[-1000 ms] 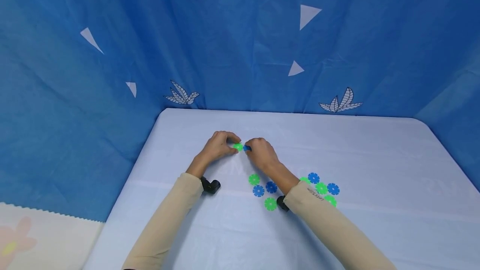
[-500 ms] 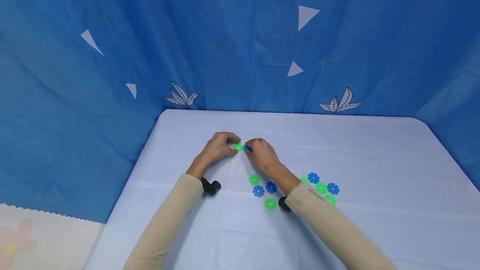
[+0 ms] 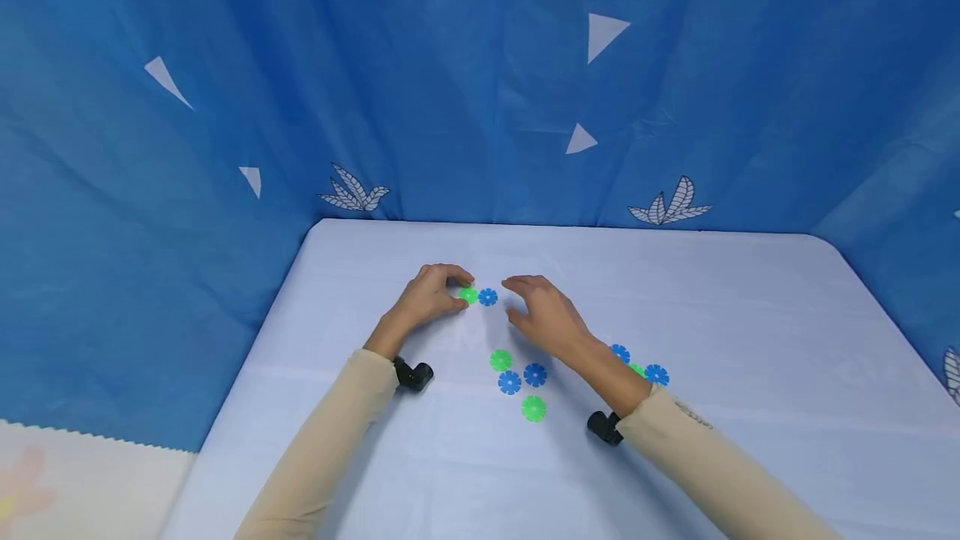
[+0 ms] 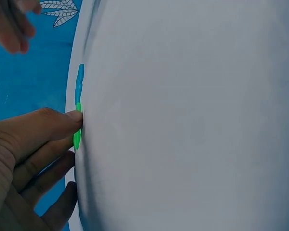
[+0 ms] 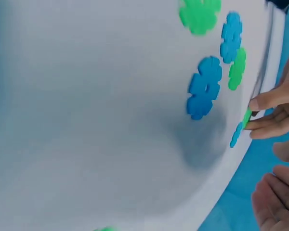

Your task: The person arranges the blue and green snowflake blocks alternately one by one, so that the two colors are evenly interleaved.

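Observation:
A notched green disc (image 3: 468, 296) is pinched between the thumb and fingers of my left hand (image 3: 426, 297), toward the far side of the table. Touching its right edge is a notched blue disc (image 3: 487, 297); in the left wrist view, the blue disc (image 4: 79, 85) and green disc (image 4: 77, 139) appear edge-on, end to end. Just right of the pair, my right hand (image 3: 551, 317) hovers with fingers parted and holds nothing. The right wrist view shows the right hand (image 5: 282, 199) apart from the discs.
Nearer the front lie loose discs: green (image 3: 501, 360), blue (image 3: 509, 382), blue (image 3: 535, 374) and green (image 3: 534, 408). Another cluster, with a blue disc (image 3: 657, 374), is partly hidden by the right forearm. A blue curtain (image 3: 495, 90) stands behind the white table (image 3: 750, 315).
My right hand has let go of the blue disc and moved right, its fingers spreading. The left hand keeps its pinch on the green disc. The head view has shifted slightly.

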Available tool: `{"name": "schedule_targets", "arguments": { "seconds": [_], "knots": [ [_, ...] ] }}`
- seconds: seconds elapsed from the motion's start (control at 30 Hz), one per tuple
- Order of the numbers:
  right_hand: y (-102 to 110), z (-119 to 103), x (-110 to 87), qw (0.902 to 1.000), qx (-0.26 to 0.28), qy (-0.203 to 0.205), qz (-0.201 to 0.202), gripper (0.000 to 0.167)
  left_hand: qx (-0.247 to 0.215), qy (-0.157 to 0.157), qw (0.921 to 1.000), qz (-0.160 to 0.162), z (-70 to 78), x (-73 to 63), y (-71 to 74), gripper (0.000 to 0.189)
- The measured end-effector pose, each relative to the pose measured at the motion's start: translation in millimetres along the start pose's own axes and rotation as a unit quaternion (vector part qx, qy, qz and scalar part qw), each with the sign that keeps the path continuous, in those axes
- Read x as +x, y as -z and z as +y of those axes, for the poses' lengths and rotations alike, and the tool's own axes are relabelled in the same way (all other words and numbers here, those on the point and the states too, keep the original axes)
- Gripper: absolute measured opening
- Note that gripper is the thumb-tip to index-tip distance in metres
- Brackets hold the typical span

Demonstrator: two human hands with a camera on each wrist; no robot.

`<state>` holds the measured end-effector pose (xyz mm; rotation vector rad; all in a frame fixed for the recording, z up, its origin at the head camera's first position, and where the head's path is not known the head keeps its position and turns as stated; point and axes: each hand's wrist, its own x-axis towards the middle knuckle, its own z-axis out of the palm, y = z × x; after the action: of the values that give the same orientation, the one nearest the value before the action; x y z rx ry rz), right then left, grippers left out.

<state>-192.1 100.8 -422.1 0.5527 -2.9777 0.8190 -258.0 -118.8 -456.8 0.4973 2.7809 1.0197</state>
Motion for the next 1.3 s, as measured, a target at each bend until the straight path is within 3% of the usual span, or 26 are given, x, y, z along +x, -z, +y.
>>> {"name": "schedule_targets", "arguments": {
  "seconds": [0.27, 0.6, 0.87, 1.1, 1.3],
  "knots": [
    [2.1, 6.3, -45.5, 0.9993, 0.033, -0.003, -0.015, 0.04, -0.005, -0.005, 1.0, 0.005, -0.7, -0.8, -0.9, 0.04],
    [-3.2, 14.8, -95.5, 0.9997, 0.016, 0.019, -0.007, 0.04, -0.001, -0.019, 0.9998, -0.001, 3.4, 0.1, -1.3, 0.043],
    [-8.4, 13.1, -114.6, 0.9999, 0.01, 0.002, 0.005, 0.039, -0.004, -0.014, 0.9998, -0.016, 5.2, -1.0, -0.2, 0.052],
    [-15.2, 9.0, -132.2, 0.9986, -0.012, 0.053, 0.001, 0.036, -0.004, -0.03, 0.9994, -0.019, 14.2, 3.9, -6.8, 0.053],
    [-20.0, 6.1, -134.0, 0.9975, -0.031, 0.062, -0.016, 0.037, -0.015, -0.036, 0.9988, -0.029, 19.2, 7.5, -14.5, 0.049]
  ]
}}
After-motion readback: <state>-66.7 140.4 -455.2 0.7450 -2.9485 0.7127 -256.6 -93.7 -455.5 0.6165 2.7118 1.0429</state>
